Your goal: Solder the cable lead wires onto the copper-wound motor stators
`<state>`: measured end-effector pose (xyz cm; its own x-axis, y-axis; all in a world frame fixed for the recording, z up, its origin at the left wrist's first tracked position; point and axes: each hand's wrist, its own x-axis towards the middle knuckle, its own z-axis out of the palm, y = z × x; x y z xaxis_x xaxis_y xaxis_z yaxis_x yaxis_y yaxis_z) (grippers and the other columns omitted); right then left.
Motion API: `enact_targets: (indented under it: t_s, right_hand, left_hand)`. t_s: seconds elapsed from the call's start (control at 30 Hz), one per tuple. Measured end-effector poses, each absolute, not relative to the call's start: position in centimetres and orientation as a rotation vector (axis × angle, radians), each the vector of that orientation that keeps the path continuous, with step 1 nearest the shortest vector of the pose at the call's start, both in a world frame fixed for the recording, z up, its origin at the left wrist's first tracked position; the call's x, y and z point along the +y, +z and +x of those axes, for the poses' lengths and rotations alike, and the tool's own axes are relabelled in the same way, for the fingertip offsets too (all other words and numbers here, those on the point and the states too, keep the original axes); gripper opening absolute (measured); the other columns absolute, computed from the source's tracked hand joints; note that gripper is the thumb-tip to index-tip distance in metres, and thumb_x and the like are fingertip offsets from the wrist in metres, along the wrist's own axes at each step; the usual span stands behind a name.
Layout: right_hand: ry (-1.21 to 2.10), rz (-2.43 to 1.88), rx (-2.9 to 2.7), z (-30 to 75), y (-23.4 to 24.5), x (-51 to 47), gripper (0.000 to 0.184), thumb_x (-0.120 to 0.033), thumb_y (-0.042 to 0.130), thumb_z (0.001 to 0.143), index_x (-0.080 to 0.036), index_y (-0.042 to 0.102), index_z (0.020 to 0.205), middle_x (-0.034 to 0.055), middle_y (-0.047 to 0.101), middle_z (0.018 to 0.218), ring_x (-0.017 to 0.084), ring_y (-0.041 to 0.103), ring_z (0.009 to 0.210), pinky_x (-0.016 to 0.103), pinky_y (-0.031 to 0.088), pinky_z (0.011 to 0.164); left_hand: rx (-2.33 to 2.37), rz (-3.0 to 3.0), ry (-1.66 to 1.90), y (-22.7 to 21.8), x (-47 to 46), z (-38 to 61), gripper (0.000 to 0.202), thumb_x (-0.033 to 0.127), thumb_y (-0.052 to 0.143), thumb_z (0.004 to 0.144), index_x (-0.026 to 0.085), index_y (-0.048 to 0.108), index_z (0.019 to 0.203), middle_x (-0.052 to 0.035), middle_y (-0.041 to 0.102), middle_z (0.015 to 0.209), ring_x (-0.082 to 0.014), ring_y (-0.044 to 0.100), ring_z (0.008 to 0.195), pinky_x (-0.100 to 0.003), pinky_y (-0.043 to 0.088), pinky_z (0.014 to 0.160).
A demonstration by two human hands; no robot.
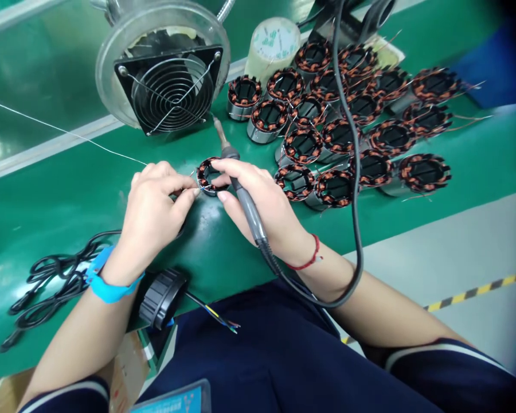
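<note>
My left hand [159,201] is closed in a pinch on a thin wire at the left edge of a motor stator [203,179] with copper windings. A silvery solder wire [86,139] runs in from the left and disappears behind that hand; I cannot tell whether the pinched wire is the same one. My right hand [262,201] has a soldering iron [250,212] between its fingers, while thumb and fingertips rest on the stator's right side. The iron's tip points up and away, toward the fan, clear of the stator.
Several wound stators [303,143] stand at the right, beside a roll of tape [275,43]. A fan with a wire guard [174,94] faces me at the back. Black cables [64,281] and a black round housing [161,298] lie at the left front. The iron's cord [356,172] loops over my right forearm.
</note>
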<state>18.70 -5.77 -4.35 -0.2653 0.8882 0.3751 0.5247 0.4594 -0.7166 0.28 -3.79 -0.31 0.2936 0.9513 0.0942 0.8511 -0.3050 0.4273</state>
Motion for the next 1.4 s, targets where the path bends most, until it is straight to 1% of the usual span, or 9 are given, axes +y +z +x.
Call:
enact_targets:
  t_s: [0.13, 0.27, 0.33, 0.4, 0.53, 0.67, 0.93, 1.2, 1.4]
  right_hand:
    - [0.599, -1.196, -1.906, 18.5, -4.2, -5.1, 0.041, -0.014, 0.045, 0.087, -0.020, 0.050, 0.127, 0.0046, 0.070, 0.112, 0.022, 0.064, 0.105, 0.041, 0.045, 0.101]
    - [0.569, -1.113, -2.020, 18.0, -4.7, -4.2, 0.055, -0.007, 0.043, 0.077, -0.015, 0.047, 0.131, 0.0097, 0.065, 0.123, 0.024, 0.057, 0.117, 0.046, 0.038, 0.106]
    - [0.584, -1.077, -2.103, 17.7, -5.2, -3.9, 0.062, -0.007, 0.043, 0.074, -0.015, 0.044, 0.135, 0.0108, 0.061, 0.129, 0.026, 0.052, 0.125, 0.051, 0.031, 0.111]
    - [0.599, -1.064, -2.151, 17.4, -5.6, -3.8, 0.064, -0.007, 0.042, 0.074, -0.015, 0.043, 0.137, 0.0114, 0.059, 0.133, 0.027, 0.046, 0.130, 0.054, 0.025, 0.113]
    - [0.580, -1.014, -2.139, 17.3, -6.1, -3.7, 0.059, -0.007, 0.041, 0.077, -0.015, 0.045, 0.135, 0.0097, 0.065, 0.120, 0.025, 0.051, 0.118, 0.050, 0.029, 0.110]
    - [0.546, -0.946, -2.073, 17.8, -6.2, -3.9, 0.059, -0.007, 0.044, 0.074, -0.013, 0.046, 0.133, 0.0085, 0.068, 0.108, 0.024, 0.055, 0.103, 0.044, 0.038, 0.099]
    - [0.582, -0.939, -2.102, 18.7, -6.3, -4.3, 0.056, -0.009, 0.044, 0.082, -0.013, 0.042, 0.138, 0.0113, 0.066, 0.119, 0.025, 0.054, 0.112, 0.043, 0.039, 0.097]
    - [0.591, -1.010, -2.139, 18.8, -5.3, -4.5, 0.056, -0.017, 0.048, 0.082, -0.011, 0.046, 0.138, 0.0134, 0.067, 0.115, 0.028, 0.053, 0.112, 0.043, 0.041, 0.091]
    - [0.646, -0.989, -2.105, 19.1, -5.4, -4.5, 0.058, -0.017, 0.047, 0.081, -0.010, 0.045, 0.139, 0.0136, 0.066, 0.120, 0.028, 0.053, 0.111, 0.044, 0.042, 0.092]
  left_hand:
    - [1.673, 2.193, 0.581, 0.4, -3.7, -0.8, 0.016, 0.026, 0.058, 0.086, 0.020, 0.072, 0.092, -0.0022, 0.060, 0.083, -0.0178, 0.057, 0.079, -0.034, 0.047, 0.080]
    - [1.946, 2.154, 0.825, 1.6, -3.6, -2.8, 0.060, 0.026, 0.067, 0.080, 0.017, 0.049, 0.137, -0.0136, 0.053, 0.129, -0.0246, 0.056, 0.103, -0.038, 0.048, 0.089]
    - [1.907, 2.143, 0.672, 2.0, -3.7, -3.4, 0.051, 0.033, 0.064, 0.083, 0.015, 0.056, 0.129, -0.0145, 0.057, 0.125, -0.0276, 0.056, 0.107, -0.041, 0.046, 0.094]
    - [1.690, 2.105, 0.357, 2.2, -3.8, -3.4, 0.031, 0.040, 0.055, 0.088, 0.018, 0.068, 0.106, -0.0095, 0.067, 0.106, -0.0270, 0.059, 0.102, -0.042, 0.045, 0.094]
    - [1.518, 1.818, 0.138, 2.1, -3.9, -2.7, 0.034, 0.044, 0.047, 0.090, 0.018, 0.067, 0.081, -0.0048, 0.070, 0.084, -0.0221, 0.062, 0.082, -0.036, 0.047, 0.079]
    - [1.488, 1.739, 0.125, 2.2, -3.5, -1.7, 0.033, 0.046, 0.048, 0.088, 0.019, 0.067, 0.082, -0.0043, 0.072, 0.085, -0.0205, 0.063, 0.081, -0.032, 0.046, 0.077]
    - [1.504, 1.551, 0.077, 2.6, -3.0, -0.3, 0.032, 0.046, 0.052, 0.086, 0.018, 0.064, 0.077, -0.0033, 0.071, 0.080, -0.0156, 0.058, 0.068, -0.028, 0.043, 0.065]
    - [1.666, 1.618, 0.259, 2.7, -2.4, 1.4, 0.024, 0.037, 0.059, 0.079, 0.017, 0.061, 0.065, 0.0031, 0.051, 0.054, -0.0101, 0.040, 0.050, -0.025, 0.032, 0.052]
    - [1.688, 1.701, 0.251, 2.1, -2.2, 1.4, 0.026, 0.040, 0.059, 0.080, 0.017, 0.071, 0.078, 0.0011, 0.061, 0.063, -0.0128, 0.047, 0.058, -0.025, 0.036, 0.056]
